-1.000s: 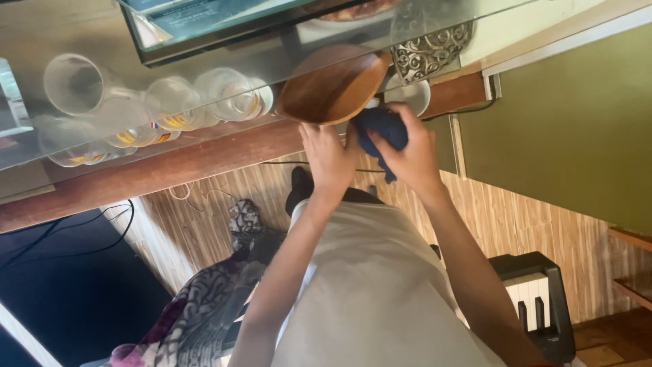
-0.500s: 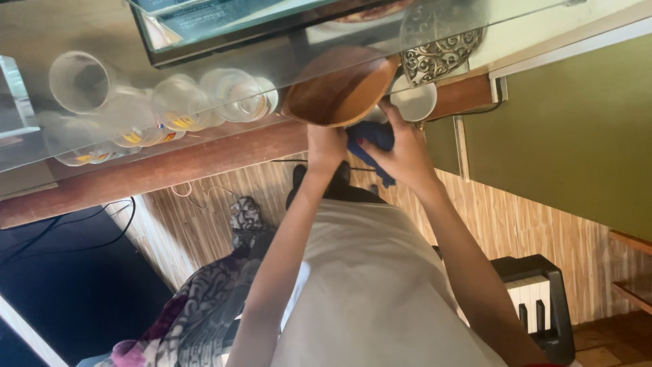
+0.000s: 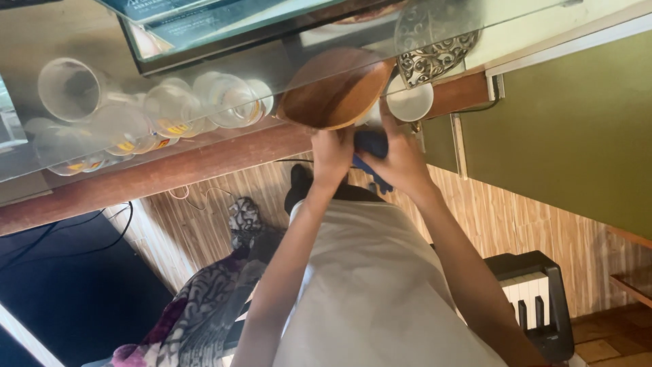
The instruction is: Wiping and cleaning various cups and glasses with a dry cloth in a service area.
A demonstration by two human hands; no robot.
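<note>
Overhead, from the head camera, the left hand [image 3: 331,153] grips the near rim of a wooden bowl [image 3: 335,88], tilting it up off the glass tabletop [image 3: 102,41], seemingly to bare its underside. Just beside it, the right hand [image 3: 401,160] is closed on a blue cloth [image 3: 370,144] pressed against that rim. Clear glasses [image 3: 170,109] and a white cup [image 3: 409,103] sit nearby.

Bare forearms and hands, no sleeves; a plain light grey top below.

Glossy wooden bowl [image 3: 336,92], soft blue cloth [image 3: 371,146], clear glass tumblers [image 3: 163,112].
</note>
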